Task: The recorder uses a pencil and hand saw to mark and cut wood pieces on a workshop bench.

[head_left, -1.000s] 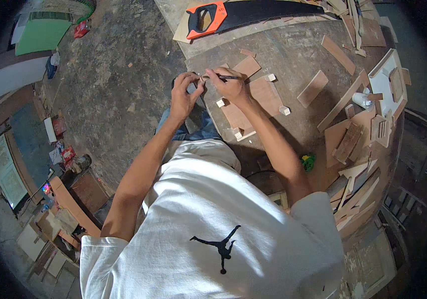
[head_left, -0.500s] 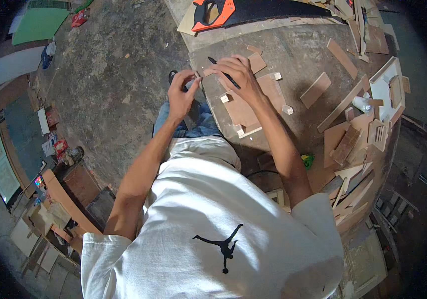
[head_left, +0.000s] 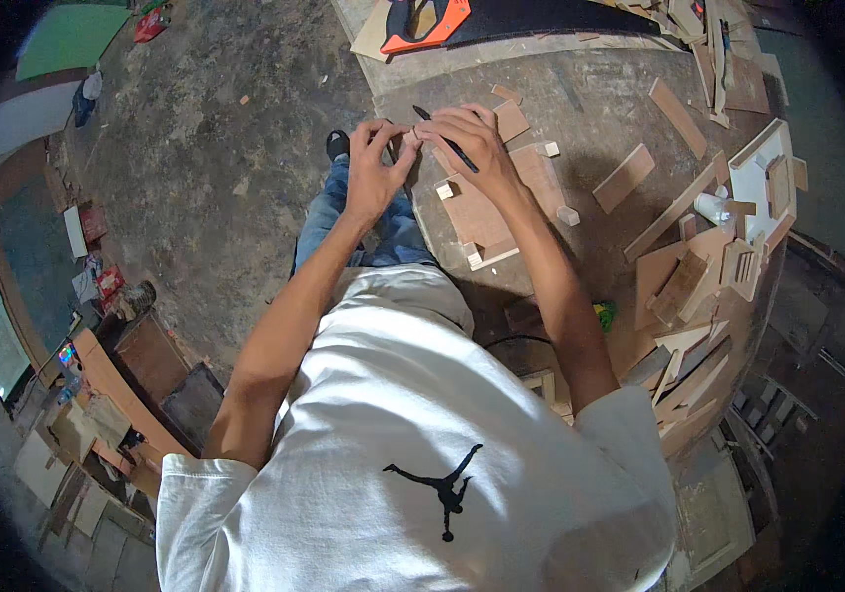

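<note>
My left hand (head_left: 376,176) is closed in a pinch, its fingertips around something small that I cannot make out. Right beside it, my right hand (head_left: 470,146) has a slim black pen (head_left: 460,155) lodged between its fingers. The fingertips of both hands meet above the edge of the workbench (head_left: 580,109). Partly under my right hand and forearm lies a flat brown wooden panel (head_left: 483,209) with small pale blocks (head_left: 445,190) at its corners. A smaller wooden piece (head_left: 511,120) rests just past my right hand.
A handsaw (head_left: 541,24) with an orange and black handle lies at the bench's far side. Loose wooden strips (head_left: 624,178) are scattered to the right, near a white bottle (head_left: 710,206) and a white-lined wooden frame (head_left: 763,183). Wood offcuts (head_left: 698,370) pile up nearer me.
My left hand has moved right, and its fingertips now meet those of my right hand. The pen stays in my right hand. The view has shifted slightly, showing more of my leg and foot.
</note>
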Motion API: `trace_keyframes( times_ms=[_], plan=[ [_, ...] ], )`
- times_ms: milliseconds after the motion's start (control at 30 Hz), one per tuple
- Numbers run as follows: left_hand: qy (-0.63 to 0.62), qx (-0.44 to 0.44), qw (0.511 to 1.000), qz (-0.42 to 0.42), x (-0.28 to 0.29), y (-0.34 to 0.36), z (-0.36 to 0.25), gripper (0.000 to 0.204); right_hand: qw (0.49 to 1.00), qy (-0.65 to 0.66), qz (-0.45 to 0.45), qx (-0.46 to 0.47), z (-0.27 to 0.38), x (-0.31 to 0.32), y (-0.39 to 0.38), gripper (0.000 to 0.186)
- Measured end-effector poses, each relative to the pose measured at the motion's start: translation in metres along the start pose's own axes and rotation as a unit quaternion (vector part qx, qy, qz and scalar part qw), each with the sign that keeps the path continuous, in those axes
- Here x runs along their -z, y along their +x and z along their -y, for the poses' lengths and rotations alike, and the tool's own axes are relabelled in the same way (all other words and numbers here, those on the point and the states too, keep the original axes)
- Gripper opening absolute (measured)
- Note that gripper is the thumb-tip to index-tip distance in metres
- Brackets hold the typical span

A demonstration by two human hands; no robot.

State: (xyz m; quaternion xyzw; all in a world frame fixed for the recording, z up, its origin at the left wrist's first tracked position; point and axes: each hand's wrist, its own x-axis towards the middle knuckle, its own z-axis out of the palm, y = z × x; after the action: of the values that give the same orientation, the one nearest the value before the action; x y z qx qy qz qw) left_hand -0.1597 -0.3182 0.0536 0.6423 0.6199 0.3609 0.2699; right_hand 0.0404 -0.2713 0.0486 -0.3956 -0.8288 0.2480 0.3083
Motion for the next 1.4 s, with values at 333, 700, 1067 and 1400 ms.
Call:
trace_keyframes(
  times_ms=[333, 700, 1067, 1400],
  plan=[
    [-0.004, -0.022, 1.000, -0.013, 0.000, 0.001, 0.004, 0.028, 1.000, -0.009, 0.007, 0.002, 0.002, 0.002, 0.002, 0.024],
    [0.020, -0.044, 0.999, 0.009, 0.007, 0.006, -0.001, 0.025, 1.000, -0.012, 0.001, 0.001, -0.002, -0.003, 0.000, 0.024],
    [0.054, -0.062, 0.997, 0.002, 0.006, 0.006, -0.003, 0.026, 1.000, -0.009, 0.000, 0.003, -0.002, -0.002, 0.000, 0.024],
    [0.019, -0.047, 0.999, 0.019, 0.009, 0.006, -0.001, 0.030, 0.996, 0.028, -0.082, -0.013, 0.007, 0.008, 0.007, 0.023]
  ],
)
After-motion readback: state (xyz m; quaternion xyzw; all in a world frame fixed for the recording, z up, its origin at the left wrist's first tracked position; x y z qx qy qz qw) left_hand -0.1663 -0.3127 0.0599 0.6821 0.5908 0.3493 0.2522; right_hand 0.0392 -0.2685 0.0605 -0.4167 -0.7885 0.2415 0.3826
